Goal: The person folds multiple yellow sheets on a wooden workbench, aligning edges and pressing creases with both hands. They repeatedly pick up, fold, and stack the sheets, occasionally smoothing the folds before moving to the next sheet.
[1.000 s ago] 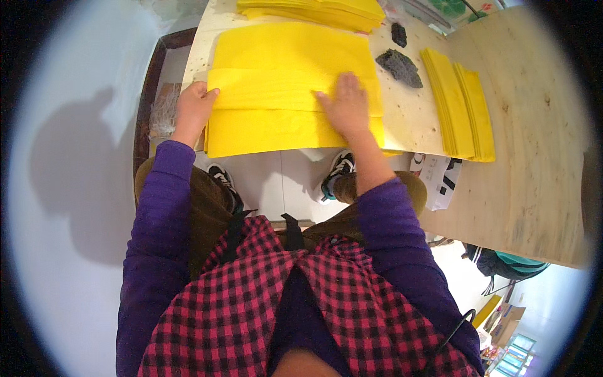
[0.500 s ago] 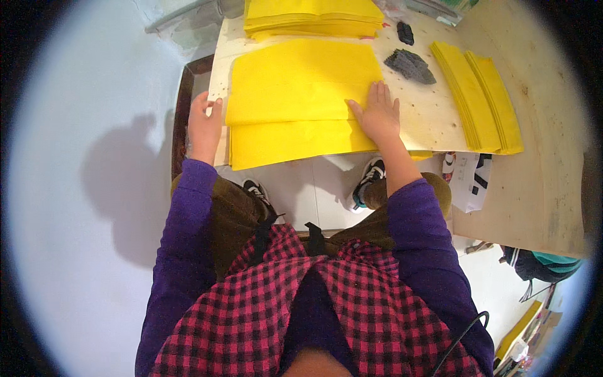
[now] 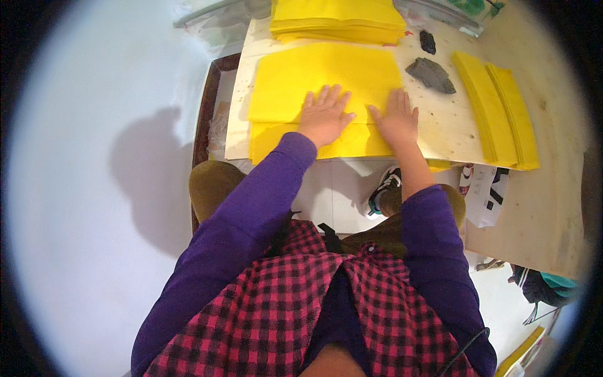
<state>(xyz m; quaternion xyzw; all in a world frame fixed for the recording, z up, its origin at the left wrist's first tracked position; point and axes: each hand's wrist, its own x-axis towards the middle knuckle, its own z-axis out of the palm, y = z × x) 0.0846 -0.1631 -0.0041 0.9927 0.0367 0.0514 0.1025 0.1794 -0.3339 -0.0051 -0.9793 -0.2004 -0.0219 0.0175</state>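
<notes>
A folded sheet of yellow cloth-like material (image 3: 326,69) lies on the wooden table in front of me, its lower strip hanging a little past the near edge. My left hand (image 3: 323,116) rests flat on the middle of it, fingers spread, over the line where the upper layer ends. At its right edge my right hand (image 3: 397,118) lies flat too, with the fingertips pointing away from me. Neither hand grips anything.
Behind the sheet sits a thick yellow stack (image 3: 339,22). Two narrow folded yellow bundles (image 3: 496,113) lie at the right. A dark grey crumpled cloth (image 3: 431,75) and a small black item (image 3: 427,42) are between. A white bag (image 3: 487,195) hangs below the table (image 3: 440,132).
My left hand has moved right, from beside the sheet's left edge onto its middle, and lies flat there. My right hand stays at the right edge. The whole view has shifted slightly.
</notes>
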